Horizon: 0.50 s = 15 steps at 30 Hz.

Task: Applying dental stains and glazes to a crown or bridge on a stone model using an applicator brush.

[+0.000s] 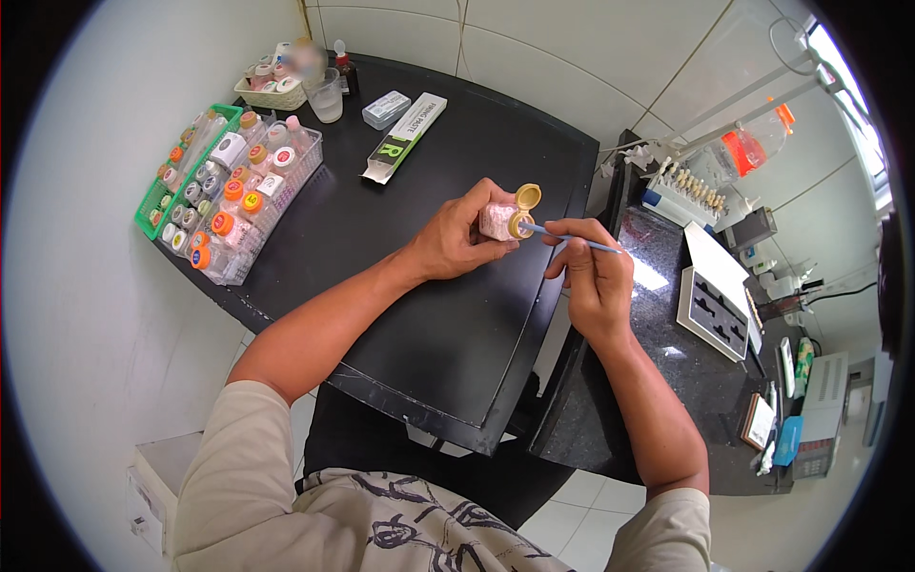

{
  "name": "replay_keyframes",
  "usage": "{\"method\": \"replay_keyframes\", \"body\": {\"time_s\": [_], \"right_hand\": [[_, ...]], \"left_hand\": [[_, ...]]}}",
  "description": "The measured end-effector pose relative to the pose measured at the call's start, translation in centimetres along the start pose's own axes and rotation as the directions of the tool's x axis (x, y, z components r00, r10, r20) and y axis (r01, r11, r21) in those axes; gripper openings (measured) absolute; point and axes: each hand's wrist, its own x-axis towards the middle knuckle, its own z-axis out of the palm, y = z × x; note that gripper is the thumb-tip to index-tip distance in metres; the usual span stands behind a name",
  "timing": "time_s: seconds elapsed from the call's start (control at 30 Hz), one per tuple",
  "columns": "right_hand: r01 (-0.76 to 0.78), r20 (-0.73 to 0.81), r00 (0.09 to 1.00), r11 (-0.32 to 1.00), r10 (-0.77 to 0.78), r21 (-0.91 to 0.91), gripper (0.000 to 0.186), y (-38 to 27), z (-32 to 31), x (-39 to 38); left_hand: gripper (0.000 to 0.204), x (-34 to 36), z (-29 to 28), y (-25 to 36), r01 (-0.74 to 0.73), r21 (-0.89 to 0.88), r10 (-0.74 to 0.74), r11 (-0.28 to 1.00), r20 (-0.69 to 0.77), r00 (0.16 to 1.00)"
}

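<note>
A small clear bottle of pale pink powder (497, 221) is gripped in my left hand (456, 234), tilted so its mouth faces right. Its gold flip cap (528, 196) stands raised. My right hand (597, 276) pinches a thin blue stick-like tool (581, 240), whose tip reaches the bottle's mouth; whether it goes inside is too small to tell. Both hands are held above the black table, near its right edge.
Beyond my hands lies a white and green box (406, 138) beside a grey case (386, 110). Clear and green baskets (274, 227) of capped bottles stand left. On the right-hand dark counter are an open case (715, 315) and a tooth shade guide (686, 195).
</note>
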Motion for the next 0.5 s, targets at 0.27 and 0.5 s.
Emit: {"method": "replay_keyframes", "body": {"time_s": [0.27,0.5], "right_hand": [[-0.015,0.033,0.999,1.000,0.015,0.011,0.022,-0.32,0.18,0.22],[-0.011,-0.015,1.000,1.000,0.011,0.013,0.023,0.21,-0.02,-0.14]], "left_hand": [[0.046,-0.15,-0.09,-0.13,0.055,-0.018,-0.055,0.998,0.013,0.998],[0.047,0.05,0.00,0.14,0.017,0.079,-0.018,0.997,0.013,1.000]]}}
